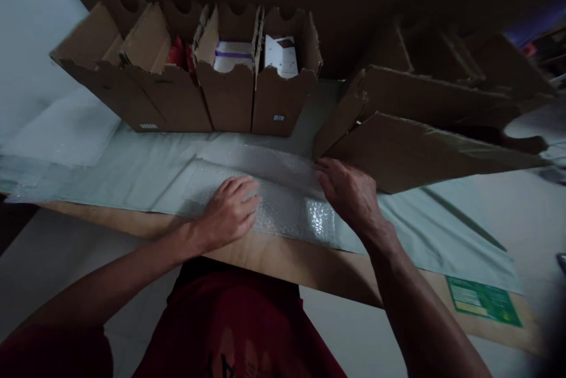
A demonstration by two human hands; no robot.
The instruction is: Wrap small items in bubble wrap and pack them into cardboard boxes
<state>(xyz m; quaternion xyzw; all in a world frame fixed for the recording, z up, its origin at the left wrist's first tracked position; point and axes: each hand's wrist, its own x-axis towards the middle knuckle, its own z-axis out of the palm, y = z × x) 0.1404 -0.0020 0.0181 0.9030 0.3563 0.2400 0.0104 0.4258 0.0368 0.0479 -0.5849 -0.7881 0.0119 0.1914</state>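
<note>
A sheet of clear bubble wrap (283, 213) lies in front of me on the pale green cloth, its far part lifted into a loose fold. My left hand (232, 210) rests on the wrap's near left part, palm down, fingers slightly bent and lying on it. At the wrap's far right end, my right hand (347, 189) is closed, with thumb and fingers pinching the edge of the raised fold. The right fingertips are close to the corner of a cardboard box, and partly hidden.
Cardboard file boxes (232, 98) stand in a row at the back, some holding red and white packs. More cardboard boxes (411, 148) stand on the right. Clear plastic wrap (62, 130) lies at left. A green label (484, 301) is on the wooden table edge (283, 263).
</note>
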